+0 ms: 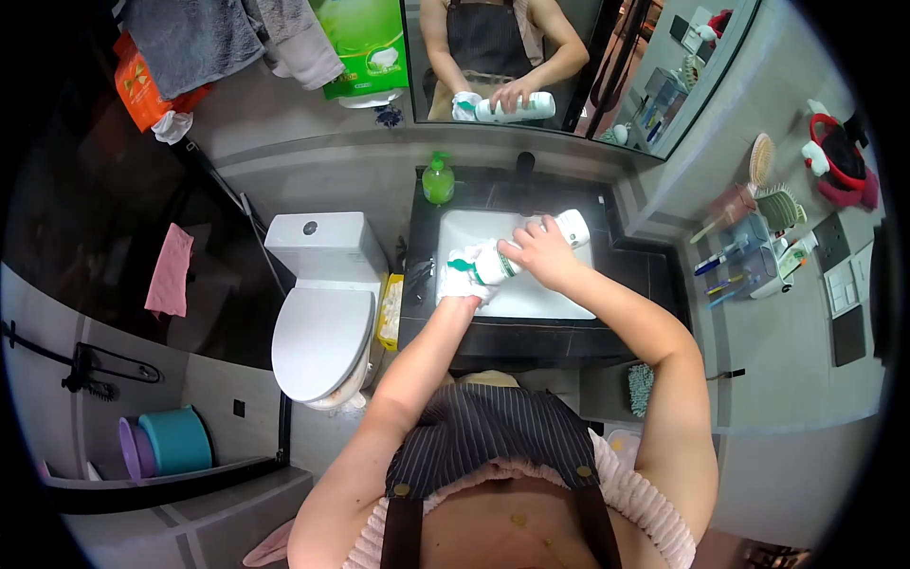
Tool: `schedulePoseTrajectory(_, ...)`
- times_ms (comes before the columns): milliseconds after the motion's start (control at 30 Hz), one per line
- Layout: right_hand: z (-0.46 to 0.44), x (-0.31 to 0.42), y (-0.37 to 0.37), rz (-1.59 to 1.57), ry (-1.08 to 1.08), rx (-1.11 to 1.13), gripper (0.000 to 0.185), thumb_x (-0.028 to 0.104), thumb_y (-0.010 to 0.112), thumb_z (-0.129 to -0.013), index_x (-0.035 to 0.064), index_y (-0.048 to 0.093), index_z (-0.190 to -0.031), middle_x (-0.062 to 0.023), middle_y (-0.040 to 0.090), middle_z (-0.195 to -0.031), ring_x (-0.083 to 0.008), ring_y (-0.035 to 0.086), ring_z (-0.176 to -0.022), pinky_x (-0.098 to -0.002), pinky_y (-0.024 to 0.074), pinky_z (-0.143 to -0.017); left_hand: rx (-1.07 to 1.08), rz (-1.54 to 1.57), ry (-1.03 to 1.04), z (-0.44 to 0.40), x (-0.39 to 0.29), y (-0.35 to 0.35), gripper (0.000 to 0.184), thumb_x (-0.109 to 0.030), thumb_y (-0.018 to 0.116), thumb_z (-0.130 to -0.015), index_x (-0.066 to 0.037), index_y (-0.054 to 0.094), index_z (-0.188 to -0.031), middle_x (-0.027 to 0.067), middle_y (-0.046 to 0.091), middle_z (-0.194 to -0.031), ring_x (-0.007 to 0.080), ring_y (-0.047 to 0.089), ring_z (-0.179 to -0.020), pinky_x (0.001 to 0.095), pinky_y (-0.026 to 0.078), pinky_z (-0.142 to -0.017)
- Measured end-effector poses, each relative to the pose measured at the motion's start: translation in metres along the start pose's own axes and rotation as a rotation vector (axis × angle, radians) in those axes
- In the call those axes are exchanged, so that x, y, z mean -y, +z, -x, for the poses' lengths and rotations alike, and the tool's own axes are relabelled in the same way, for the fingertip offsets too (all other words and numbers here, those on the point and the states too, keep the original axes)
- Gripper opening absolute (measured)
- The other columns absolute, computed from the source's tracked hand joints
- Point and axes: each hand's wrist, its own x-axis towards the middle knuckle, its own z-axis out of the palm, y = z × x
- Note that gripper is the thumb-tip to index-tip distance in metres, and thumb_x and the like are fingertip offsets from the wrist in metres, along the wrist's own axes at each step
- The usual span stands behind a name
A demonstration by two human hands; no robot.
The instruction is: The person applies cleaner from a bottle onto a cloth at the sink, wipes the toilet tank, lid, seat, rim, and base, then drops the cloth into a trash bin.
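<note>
My right hand (542,254) is wrapped around the middle of a white bottle (573,229) with a green neck or cap. The bottle lies tilted over the white sink basin (540,303), its green end lower and pointing left. At that end my left hand (466,300) is closed on a crumpled white cloth (457,284), which covers most of its fingers. Cloth and green end touch or nearly touch; I cannot tell which. The mirror (502,57) reflects both hands with the bottle and cloth.
Behind the basin stand a green pump bottle (439,180) and a dark faucet (525,169) on the black countertop (422,284). A white toilet (322,332) is to the left. Brushes and clear holders (749,251) hang on the right wall. Grey towels (194,43) hang upper left.
</note>
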Motion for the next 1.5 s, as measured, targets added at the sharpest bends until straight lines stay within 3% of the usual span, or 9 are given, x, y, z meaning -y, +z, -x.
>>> schedulePoseTrajectory(33,0.0,-0.001,0.002,0.014,-0.036,0.022,0.043,0.016,0.066,-0.079,0.0241,0.058,-0.12,-0.003,0.06,-0.095,-0.0251,0.058,-0.095,-0.0507,0.0425,-0.087,-0.045,-0.947,0.209,-0.001,-0.002,-0.002,0.028,-0.02,0.038,-0.098,-0.01,0.06,-0.111,0.0084,0.068,-0.106,0.0233,0.068,-0.097,0.0387,0.057,-0.085)
schedulePoseTrajectory(133,-0.002,-0.005,-0.002,-0.026,0.06,-0.062,0.039,0.016,0.063,-0.081,0.0232,0.058,-0.119,-0.0032,0.059,-0.095,-0.0254,0.058,-0.095,-0.05,0.0426,-0.087,-0.339,1.198,-0.324,-0.001,-0.003,0.006,0.037,-0.037,0.049,-0.089,-0.013,0.062,-0.114,0.0076,0.068,-0.113,0.024,0.066,-0.101,0.035,0.053,-0.086)
schedulePoseTrajectory(167,0.002,-0.003,0.002,-0.032,0.061,-0.059,0.039,0.016,0.063,-0.081,0.0232,0.058,-0.119,-0.0032,0.059,-0.095,-0.0254,0.058,-0.095,-0.05,0.0426,-0.087,-0.345,1.198,-0.328,-0.001,0.014,-0.003,0.037,-0.037,0.049,-0.089,-0.013,0.062,-0.114,0.0076,0.068,-0.113,0.024,0.066,-0.101,0.035,0.053,-0.086)
schedulePoseTrajectory(267,0.008,-0.002,0.011,-0.066,0.032,0.021,0.039,0.016,0.061,-0.082,0.0226,0.058,-0.12,-0.0038,0.059,-0.096,-0.0258,0.058,-0.093,-0.05,0.0427,-0.087,-0.093,-0.396,0.199,-0.023,0.071,-0.029,0.034,-0.035,0.044,-0.094,-0.014,0.061,-0.114,0.0065,0.068,-0.112,0.0235,0.065,-0.104,0.036,0.053,-0.087)
schedulePoseTrajectory(367,0.01,0.013,0.008,-0.072,0.118,0.0,0.04,0.016,0.062,-0.081,0.0221,0.057,-0.12,-0.0037,0.059,-0.095,-0.0254,0.058,-0.092,-0.05,0.0427,-0.086,-0.171,0.793,-0.18,-0.014,0.038,-0.007,0.037,-0.038,0.038,-0.1,-0.013,0.061,-0.113,0.0073,0.069,-0.11,0.0239,0.067,-0.102,0.038,0.054,-0.086)
schedulePoseTrajectory(767,0.033,0.027,0.026,-0.505,0.495,-0.124,0.073,0.015,0.082,-0.062,0.0149,0.053,-0.129,-0.0122,0.06,-0.11,-0.0332,0.058,-0.103,-0.0477,0.0437,-0.09,-0.447,0.844,-0.381,-0.018,0.011,0.011,0.036,-0.037,0.038,-0.106,-0.008,0.059,-0.109,0.007,0.067,-0.102,0.0209,0.067,-0.089,0.0338,0.056,-0.079)
schedulePoseTrajectory(933,0.047,0.051,0.079,-0.776,0.772,-0.16,0.081,0.019,0.086,-0.064,0.0054,0.047,-0.133,-0.0199,0.058,-0.12,-0.0389,0.057,-0.113,-0.0444,0.0478,-0.097,-0.568,0.864,-0.418,-0.024,0.038,-0.014,0.031,-0.034,0.044,-0.102,-0.015,0.057,-0.081,-0.0006,0.056,-0.063,0.0125,0.051,-0.05,0.0279,0.038,-0.043)
schedulePoseTrajectory(1167,0.056,0.047,0.123,-0.896,0.922,-0.252,0.09,0.023,0.088,-0.063,0.0044,0.041,-0.138,-0.0218,0.054,-0.129,-0.0403,0.055,-0.12,-0.0432,0.0473,-0.1,-0.736,0.79,-0.679,-0.012,-0.016,-0.01,0.036,-0.043,0.043,-0.09,-0.023,0.043,-0.061,-0.006,0.04,-0.046,0.0124,0.032,-0.037,0.0295,0.018,-0.037)
schedulePoseTrajectory(1500,0.128,-0.044,0.108,-0.899,1.226,-0.418,0.091,0.023,0.091,-0.063,0.0042,0.041,-0.136,-0.0176,0.062,-0.124,-0.0292,0.062,-0.115,-0.0395,0.0493,-0.097,-0.432,1.001,-0.409,-0.007,-0.007,-0.036,0.024,-0.023,0.044,-0.088,-0.014,0.057,-0.07,0.0031,0.053,-0.058,0.021,0.047,-0.046,0.0359,0.036,-0.042)
